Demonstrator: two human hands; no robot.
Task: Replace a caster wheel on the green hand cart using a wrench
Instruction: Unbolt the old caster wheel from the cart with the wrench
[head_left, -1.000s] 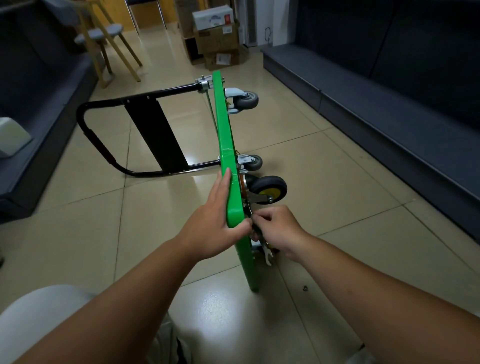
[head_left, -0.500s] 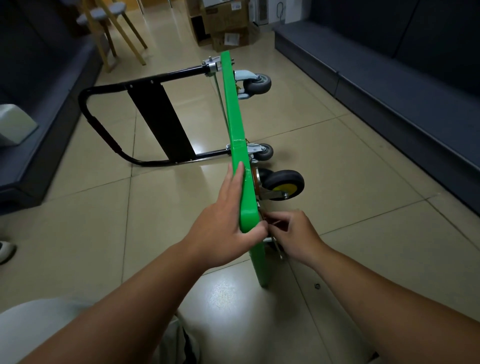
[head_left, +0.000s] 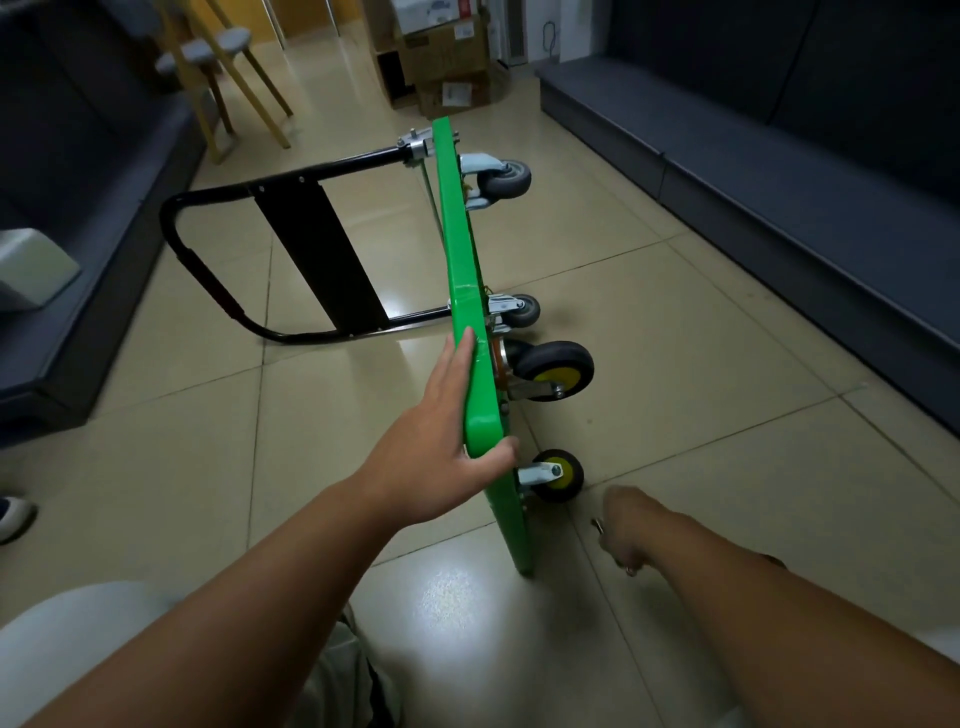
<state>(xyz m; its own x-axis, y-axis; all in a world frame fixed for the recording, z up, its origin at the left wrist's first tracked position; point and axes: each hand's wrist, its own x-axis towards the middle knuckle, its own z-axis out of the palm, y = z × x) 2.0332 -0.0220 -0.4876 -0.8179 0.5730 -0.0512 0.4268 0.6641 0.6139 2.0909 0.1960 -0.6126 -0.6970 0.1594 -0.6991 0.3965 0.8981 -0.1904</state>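
Note:
The green hand cart lies tipped on its long edge on the tiled floor, with its black handle folded out to the left. My left hand holds its near top corner, fingers flat on the left face and thumb hooked over the edge. Two grey casters sit at the far end. At the near end are a large black-and-yellow caster and a smaller one. My right hand is low to the cart's right, curled round a small metal wrench whose ends poke out.
Dark benches run along the left and the right. Wooden stools and stacked cardboard boxes stand at the back. A white box rests on the left bench. A shoe is at the left edge.
My right hand has pulled away from the cart's underside, down and to the right, which uncovers the small near caster. My left hand keeps its hold on the deck.

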